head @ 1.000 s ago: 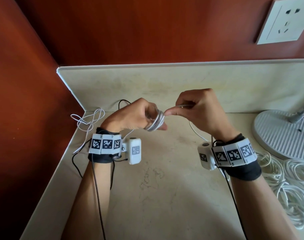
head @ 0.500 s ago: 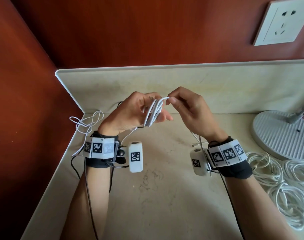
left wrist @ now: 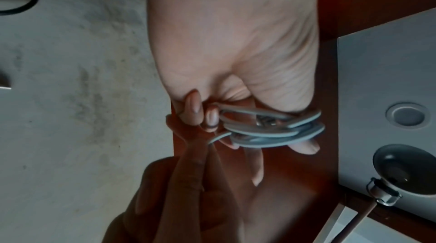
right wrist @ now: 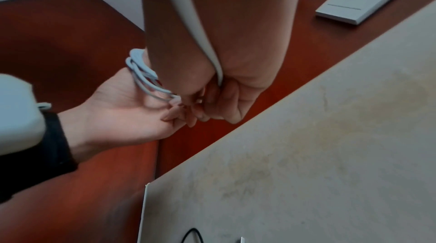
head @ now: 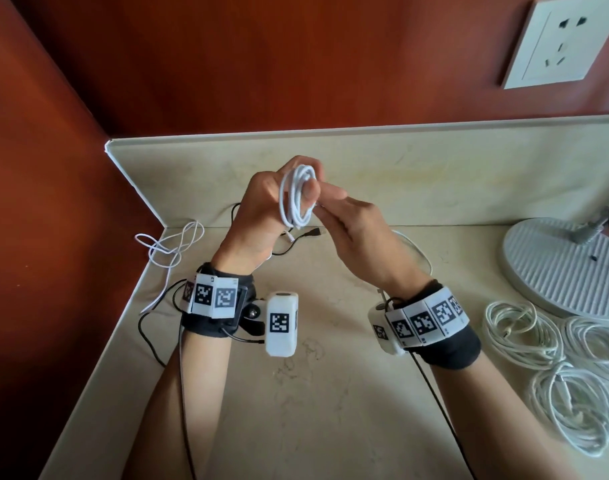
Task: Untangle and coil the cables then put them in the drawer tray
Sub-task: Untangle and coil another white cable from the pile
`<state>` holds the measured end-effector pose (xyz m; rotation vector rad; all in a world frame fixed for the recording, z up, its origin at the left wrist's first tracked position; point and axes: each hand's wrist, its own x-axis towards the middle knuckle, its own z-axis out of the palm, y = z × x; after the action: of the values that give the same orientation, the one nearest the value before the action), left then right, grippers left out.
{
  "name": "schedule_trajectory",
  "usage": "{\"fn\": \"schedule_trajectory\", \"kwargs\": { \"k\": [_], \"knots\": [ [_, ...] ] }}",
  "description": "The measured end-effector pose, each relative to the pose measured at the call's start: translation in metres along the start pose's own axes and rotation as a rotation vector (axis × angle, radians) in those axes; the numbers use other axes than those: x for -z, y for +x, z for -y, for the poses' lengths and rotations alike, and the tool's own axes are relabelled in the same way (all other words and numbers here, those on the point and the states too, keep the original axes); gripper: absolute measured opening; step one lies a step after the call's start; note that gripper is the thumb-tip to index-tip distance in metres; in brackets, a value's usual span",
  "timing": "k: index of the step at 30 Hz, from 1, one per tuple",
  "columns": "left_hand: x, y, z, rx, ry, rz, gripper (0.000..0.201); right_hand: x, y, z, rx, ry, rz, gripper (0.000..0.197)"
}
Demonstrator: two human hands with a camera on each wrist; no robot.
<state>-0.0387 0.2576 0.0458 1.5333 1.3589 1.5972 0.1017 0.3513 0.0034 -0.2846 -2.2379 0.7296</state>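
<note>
White cable coil (head: 297,197) held by both hands.

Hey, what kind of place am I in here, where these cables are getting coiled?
Probably an indoor room corner: a stone-like countertop against red-brown wall panels, a wall socket above, and a white lamp base standing on it.

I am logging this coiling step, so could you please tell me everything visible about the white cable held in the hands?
The thin white round cable looks rubbery and is wound into a small oval coil of several loops, held upright above the beige counter. The left hand grips it, loops around its fingers. The right hand pinches the coil's lower edge. A loose tail runs along the right wrist.
</note>
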Motion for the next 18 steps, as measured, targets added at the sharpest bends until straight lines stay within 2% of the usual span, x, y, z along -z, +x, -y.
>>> {"fn": "schedule_trajectory", "kwargs": {
  "k": [1,2,4,5,9,15,18],
  "knots": [
    [-0.001,0.001,0.000,0.014,0.010,-0.045,0.083,-0.003,-0.002,0.002,-0.007,-0.018,0.036,0.018],
    [-0.001,0.002,0.002,0.053,0.011,-0.098,0.071,-0.006,-0.004,0.005,-0.028,-0.023,0.077,0.016],
    [-0.002,0.004,0.004,0.140,0.011,-0.192,0.032,-0.013,-0.006,0.012,-0.083,-0.021,0.151,0.018],
    [-0.001,0.005,0.004,0.179,0.026,-0.234,0.025,-0.015,-0.007,0.015,-0.106,-0.008,0.172,0.017],
    [0.000,0.007,0.010,0.273,0.062,-0.332,0.034,-0.017,-0.006,0.022,-0.147,0.055,0.149,0.013],
    [0.003,0.010,0.015,0.200,0.075,-0.437,0.033,-0.013,-0.005,0.023,-0.227,0.091,0.241,0.020],
    [0.008,0.011,0.022,0.135,0.192,-0.497,0.019,-0.010,-0.004,0.026,-0.241,0.122,0.258,0.024]
  ]
}}
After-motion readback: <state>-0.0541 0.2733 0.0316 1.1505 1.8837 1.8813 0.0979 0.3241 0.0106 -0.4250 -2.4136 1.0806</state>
